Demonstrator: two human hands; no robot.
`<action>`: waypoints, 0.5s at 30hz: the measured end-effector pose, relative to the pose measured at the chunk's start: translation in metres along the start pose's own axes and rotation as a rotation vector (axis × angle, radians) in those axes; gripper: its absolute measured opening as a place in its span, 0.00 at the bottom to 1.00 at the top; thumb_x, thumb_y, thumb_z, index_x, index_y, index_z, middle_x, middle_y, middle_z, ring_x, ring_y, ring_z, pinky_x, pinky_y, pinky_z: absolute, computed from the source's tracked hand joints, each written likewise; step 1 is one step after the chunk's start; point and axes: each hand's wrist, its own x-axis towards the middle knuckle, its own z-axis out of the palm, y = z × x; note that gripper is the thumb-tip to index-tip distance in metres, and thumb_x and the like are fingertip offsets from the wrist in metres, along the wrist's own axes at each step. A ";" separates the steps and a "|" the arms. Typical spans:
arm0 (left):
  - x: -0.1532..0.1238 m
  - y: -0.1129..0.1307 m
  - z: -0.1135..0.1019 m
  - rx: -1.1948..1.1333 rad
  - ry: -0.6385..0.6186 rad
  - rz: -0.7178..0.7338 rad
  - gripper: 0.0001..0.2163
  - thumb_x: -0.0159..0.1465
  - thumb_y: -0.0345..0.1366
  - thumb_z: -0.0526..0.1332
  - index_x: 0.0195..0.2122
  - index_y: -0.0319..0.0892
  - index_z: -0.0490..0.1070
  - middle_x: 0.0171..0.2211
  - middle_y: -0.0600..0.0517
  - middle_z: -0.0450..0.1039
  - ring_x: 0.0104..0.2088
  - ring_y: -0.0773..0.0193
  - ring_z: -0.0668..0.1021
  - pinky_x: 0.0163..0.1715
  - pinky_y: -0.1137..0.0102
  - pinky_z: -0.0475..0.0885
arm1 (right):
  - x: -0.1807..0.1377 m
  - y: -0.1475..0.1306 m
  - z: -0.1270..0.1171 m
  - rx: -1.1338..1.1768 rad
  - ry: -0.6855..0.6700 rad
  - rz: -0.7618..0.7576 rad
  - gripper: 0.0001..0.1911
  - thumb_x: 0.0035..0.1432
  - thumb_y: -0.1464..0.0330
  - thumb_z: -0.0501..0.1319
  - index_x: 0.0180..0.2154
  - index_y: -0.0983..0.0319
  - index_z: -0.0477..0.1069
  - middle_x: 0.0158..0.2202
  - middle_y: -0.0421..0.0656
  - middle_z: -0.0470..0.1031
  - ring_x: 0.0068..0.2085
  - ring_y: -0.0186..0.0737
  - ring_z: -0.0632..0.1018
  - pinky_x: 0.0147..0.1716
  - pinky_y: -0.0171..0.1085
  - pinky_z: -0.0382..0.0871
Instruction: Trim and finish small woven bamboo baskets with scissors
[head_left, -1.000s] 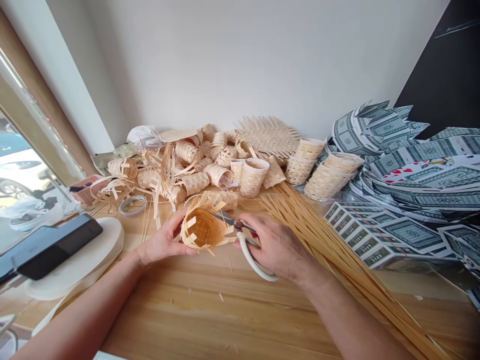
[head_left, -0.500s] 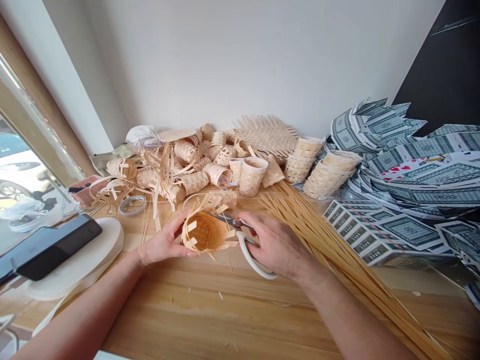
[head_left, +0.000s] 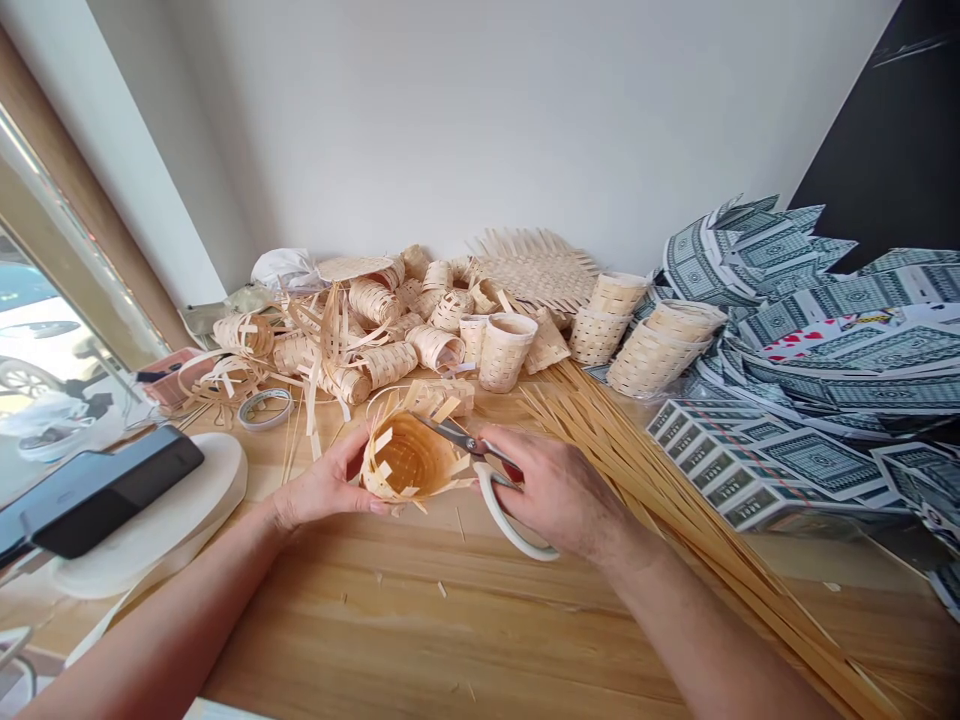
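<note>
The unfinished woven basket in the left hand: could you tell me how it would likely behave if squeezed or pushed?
The unfinished woven basket is probably light and springy: thin strips, open gaps. Its loose ends look easily bent. Round-walled, it might roll on its side.

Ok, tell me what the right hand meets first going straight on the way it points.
The small woven basket, most likely: the scissors in the right hand point at its rim, and the left hand holds its far side.

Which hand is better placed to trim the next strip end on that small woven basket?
Right, probably: the right hand holds the scissors, blades at the woven basket rim. The left hand cups the basket's side.
</note>
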 end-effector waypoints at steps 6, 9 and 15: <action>0.001 0.004 -0.001 -0.113 -0.019 -0.037 0.35 0.42 0.38 0.73 0.53 0.46 0.65 0.49 0.47 0.72 0.49 0.49 0.73 0.46 0.61 0.71 | -0.001 -0.002 -0.001 -0.007 -0.029 0.001 0.06 0.53 0.65 0.61 0.32 0.61 0.67 0.24 0.39 0.72 0.24 0.36 0.70 0.25 0.33 0.56; 0.001 0.002 -0.005 -0.134 -0.049 -0.036 0.33 0.43 0.39 0.72 0.52 0.45 0.66 0.48 0.46 0.72 0.47 0.51 0.75 0.44 0.62 0.71 | 0.000 -0.003 -0.002 0.003 -0.039 0.001 0.06 0.53 0.65 0.61 0.33 0.61 0.68 0.23 0.38 0.71 0.24 0.37 0.70 0.26 0.33 0.57; 0.000 -0.006 -0.014 -0.141 -0.086 -0.027 0.35 0.43 0.41 0.72 0.54 0.44 0.65 0.50 0.45 0.71 0.47 0.51 0.74 0.45 0.62 0.70 | -0.001 -0.002 0.000 0.019 -0.056 -0.008 0.04 0.54 0.67 0.59 0.34 0.61 0.69 0.25 0.40 0.74 0.26 0.39 0.73 0.27 0.33 0.59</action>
